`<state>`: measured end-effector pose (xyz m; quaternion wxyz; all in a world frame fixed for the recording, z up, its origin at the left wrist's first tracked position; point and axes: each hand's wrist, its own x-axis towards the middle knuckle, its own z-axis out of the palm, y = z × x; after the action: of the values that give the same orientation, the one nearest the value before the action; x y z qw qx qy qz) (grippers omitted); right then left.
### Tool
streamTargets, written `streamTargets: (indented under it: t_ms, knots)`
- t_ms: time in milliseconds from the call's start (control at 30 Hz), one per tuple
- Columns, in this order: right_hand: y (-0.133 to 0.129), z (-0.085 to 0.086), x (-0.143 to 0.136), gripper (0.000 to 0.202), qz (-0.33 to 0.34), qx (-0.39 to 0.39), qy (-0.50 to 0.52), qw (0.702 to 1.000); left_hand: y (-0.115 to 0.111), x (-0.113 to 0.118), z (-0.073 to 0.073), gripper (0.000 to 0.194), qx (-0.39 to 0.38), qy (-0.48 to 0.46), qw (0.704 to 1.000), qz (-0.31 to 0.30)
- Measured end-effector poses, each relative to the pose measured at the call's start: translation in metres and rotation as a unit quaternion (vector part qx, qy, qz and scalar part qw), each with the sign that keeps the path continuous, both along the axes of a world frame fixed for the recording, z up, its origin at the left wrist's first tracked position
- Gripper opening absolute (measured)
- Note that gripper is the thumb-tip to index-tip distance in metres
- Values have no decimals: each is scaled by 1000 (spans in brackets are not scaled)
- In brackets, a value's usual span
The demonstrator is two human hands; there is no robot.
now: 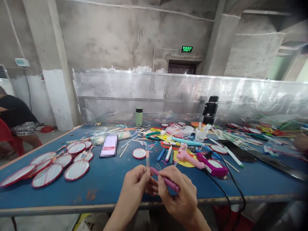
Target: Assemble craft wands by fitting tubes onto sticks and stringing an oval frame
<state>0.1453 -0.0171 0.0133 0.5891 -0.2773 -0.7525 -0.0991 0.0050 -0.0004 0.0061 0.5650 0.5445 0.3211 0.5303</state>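
Observation:
My left hand (135,186) is closed on a thin, flat wooden stick (147,157), which stands nearly upright between thumb and fingers. A purple-pink marker pen (170,184) is gripped in my right hand (181,195), its tip touching or very near the lower part of the stick. Just beyond my hands lies a round white disc with a red rim (139,153). Blue and pink markers (168,154) lie past my right hand, beside a pink glue gun (189,157) on a yellow piece.
Several red-rimmed discs (77,170) overlap at the left, near a phone (109,146). A purple device (213,165) with black cables is at the right. A green bottle (139,117), a black flask (210,110) and a perforated metal screen (168,96) stand behind. A person sits far left.

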Motion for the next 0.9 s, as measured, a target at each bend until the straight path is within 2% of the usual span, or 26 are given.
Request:
streamTargets:
  t_ms: [300, 900]
  knots:
    - [0, -2, -1, 17, 7, -2, -8, 1000, -3, 0, 7, 36, -2, -3, 1000, 3]
    - [0, 0, 0, 18, 7, -3, -11, 1000, -1, 0, 3, 34, 4, 3, 1000, 8]
